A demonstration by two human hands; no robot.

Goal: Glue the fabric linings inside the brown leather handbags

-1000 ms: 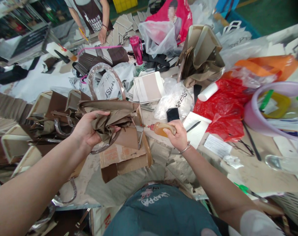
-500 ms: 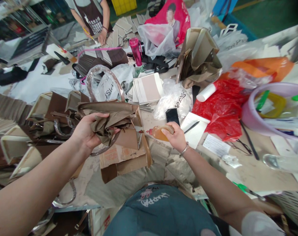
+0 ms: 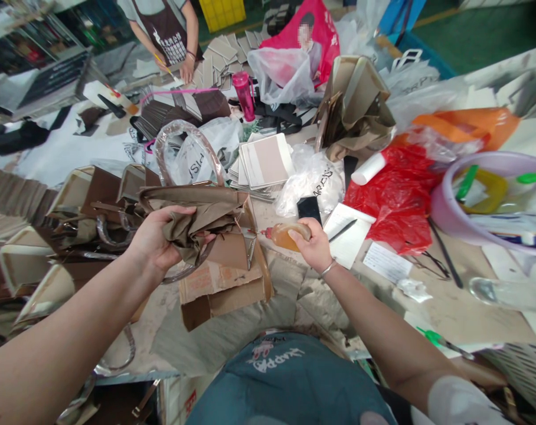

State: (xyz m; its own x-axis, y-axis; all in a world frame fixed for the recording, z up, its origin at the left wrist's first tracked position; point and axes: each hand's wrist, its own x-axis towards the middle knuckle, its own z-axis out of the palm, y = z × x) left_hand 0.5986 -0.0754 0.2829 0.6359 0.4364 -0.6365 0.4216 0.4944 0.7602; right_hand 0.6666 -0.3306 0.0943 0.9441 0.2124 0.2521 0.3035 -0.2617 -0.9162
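Note:
My left hand (image 3: 155,239) is closed on the bunched brown lining of a tan handbag (image 3: 206,206) held over the bench. The bag's plastic-wrapped handle (image 3: 186,139) arches up behind it. My right hand (image 3: 314,242) is wrapped round a small amber glue bottle (image 3: 283,234). Its red nozzle points left at the bag's right side, very close to a pointed grey flap (image 3: 251,245). Under the bag lies a stack of cardboard pieces (image 3: 219,283).
Several half-made bags (image 3: 73,200) crowd the left. Card swatches (image 3: 268,159), a black phone (image 3: 309,208), a notepad with pen (image 3: 350,233), red plastic (image 3: 396,200) and a lilac basin (image 3: 484,195) lie ahead and right. Another person (image 3: 170,35) works at the far side.
My right hand has drawn the glue bottle slightly back and lower, and the nozzle sits a little left of where it was. My left hand still grips the bag.

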